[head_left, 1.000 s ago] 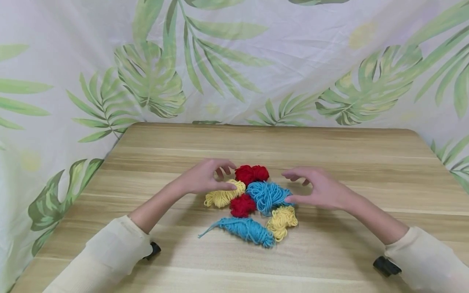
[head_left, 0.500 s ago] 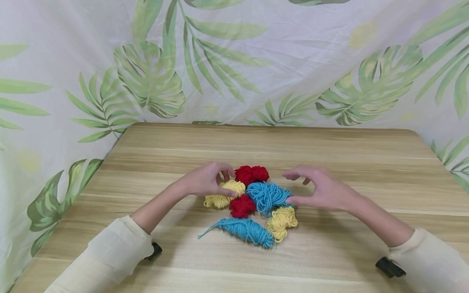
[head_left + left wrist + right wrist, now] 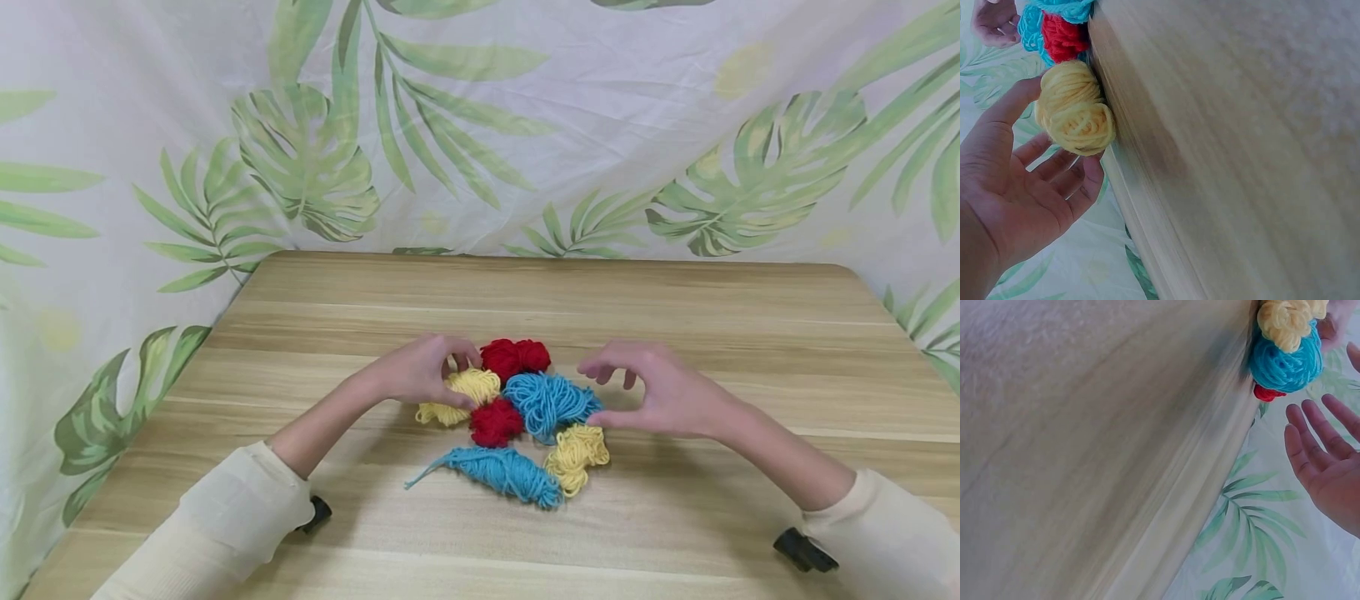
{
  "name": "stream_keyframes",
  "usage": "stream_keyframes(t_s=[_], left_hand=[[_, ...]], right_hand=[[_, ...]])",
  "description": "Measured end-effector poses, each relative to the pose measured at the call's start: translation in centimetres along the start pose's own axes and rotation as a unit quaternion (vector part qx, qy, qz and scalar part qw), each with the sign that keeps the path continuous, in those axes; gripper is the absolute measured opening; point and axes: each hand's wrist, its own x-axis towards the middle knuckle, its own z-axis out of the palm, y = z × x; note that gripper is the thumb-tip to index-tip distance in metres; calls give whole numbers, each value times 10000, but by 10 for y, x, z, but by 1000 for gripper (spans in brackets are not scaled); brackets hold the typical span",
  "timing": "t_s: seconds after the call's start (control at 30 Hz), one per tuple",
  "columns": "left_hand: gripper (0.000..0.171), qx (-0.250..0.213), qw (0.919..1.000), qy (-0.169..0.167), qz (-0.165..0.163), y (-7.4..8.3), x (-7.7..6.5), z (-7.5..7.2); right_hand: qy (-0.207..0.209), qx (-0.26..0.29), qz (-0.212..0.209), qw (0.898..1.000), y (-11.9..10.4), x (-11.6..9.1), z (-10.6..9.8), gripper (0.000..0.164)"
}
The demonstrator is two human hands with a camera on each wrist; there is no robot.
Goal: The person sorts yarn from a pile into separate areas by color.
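Observation:
Six-odd small skeins aside, several bundles of yarn lie close together mid-table in the head view. My left hand (image 3: 423, 369) curves round the left yellow yarn (image 3: 1075, 112), thumb against one side and fingers at the other. Right of it are a red yarn (image 3: 497, 422), another red yarn (image 3: 516, 357) farther back, and a loosely wound blue yarn (image 3: 551, 402). My right hand (image 3: 660, 390) is beside that blue yarn, fingers spread and bent, thumb near its right end. The right wrist view shows these fingers apart from the yarn.
A second blue yarn (image 3: 504, 475) with a loose tail lies nearest the front, touching a smaller yellow yarn (image 3: 576, 457). The wooden table (image 3: 375, 550) ends at a leaf-patterned cloth (image 3: 480, 125). Black wrist devices show below both sleeves.
My left fingers and thumb have come down and in round the yellow yarn, which has shifted slightly left. My right hand has drifted slightly toward the front right, its thumb lower.

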Motion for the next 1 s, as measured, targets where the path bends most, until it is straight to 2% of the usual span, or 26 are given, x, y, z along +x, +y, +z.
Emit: stream_keyframes(t_s=[0.23,0.5,1.0], left_hand=[[45,-81,9999,22,74,-2,-1,-1],[42,-264,9991,199,261,-7,-1,-7],[42,-456,9974,557,37,-19,-12,-20]], right_hand=[[-112,111,18,9999,-4,-1,0,44],[-386,410,-137,9983,-5,-2,0,35],[-751,679,-395,9941,-10,4,2,34]])
